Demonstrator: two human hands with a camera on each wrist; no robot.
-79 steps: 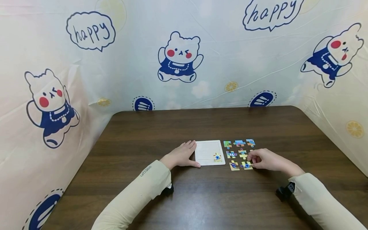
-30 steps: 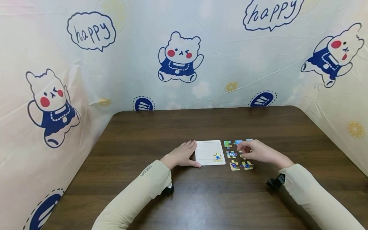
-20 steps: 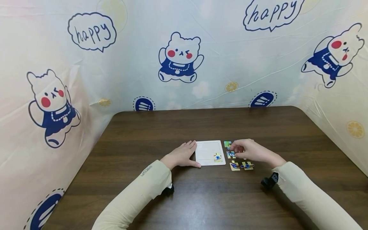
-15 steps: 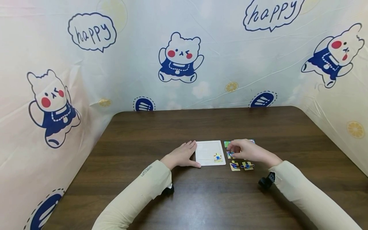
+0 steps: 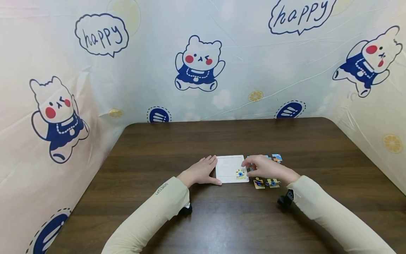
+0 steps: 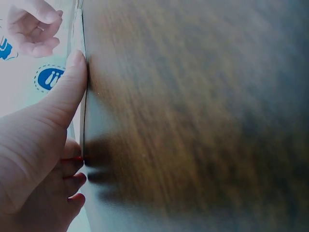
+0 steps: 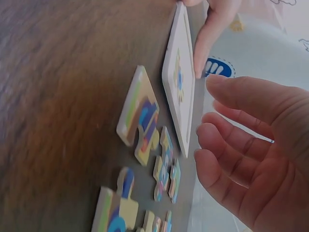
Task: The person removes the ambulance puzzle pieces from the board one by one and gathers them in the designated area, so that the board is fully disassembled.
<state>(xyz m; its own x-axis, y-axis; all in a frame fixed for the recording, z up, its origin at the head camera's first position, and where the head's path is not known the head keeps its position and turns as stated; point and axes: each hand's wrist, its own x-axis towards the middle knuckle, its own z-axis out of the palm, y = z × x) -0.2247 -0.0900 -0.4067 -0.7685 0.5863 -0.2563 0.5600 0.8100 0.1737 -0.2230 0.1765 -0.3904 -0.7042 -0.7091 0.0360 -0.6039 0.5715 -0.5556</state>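
Note:
My left hand [image 5: 201, 171] rests with fairly straight fingers at the left edge of a white puzzle tray [image 5: 226, 165], its thumb by the near corner. One puzzle piece [image 5: 240, 174] sits in the tray's near right corner. Just past the tray's right edge hovers my right hand [image 5: 266, 167], thumb and fingers apart and loosely bent. In the right wrist view nothing shows between its fingers [image 7: 212, 140]. Beneath and around it lie several loose pieces, among them a yellow one with a dark blue shape [image 5: 259, 183]; the hand partly hides others.
Beside that piece lies another yellow piece [image 5: 273, 182] with a blue round mark. A blue piece [image 5: 277, 157] is at the far right of the group. All rest on a brown wooden table [image 5: 196, 141], backed by a printed cloth [image 5: 139, 70].
My right hand has moved left, from the right side of the loose pieces, across them, to the tray's right edge. The left hand and the tray have stayed put.

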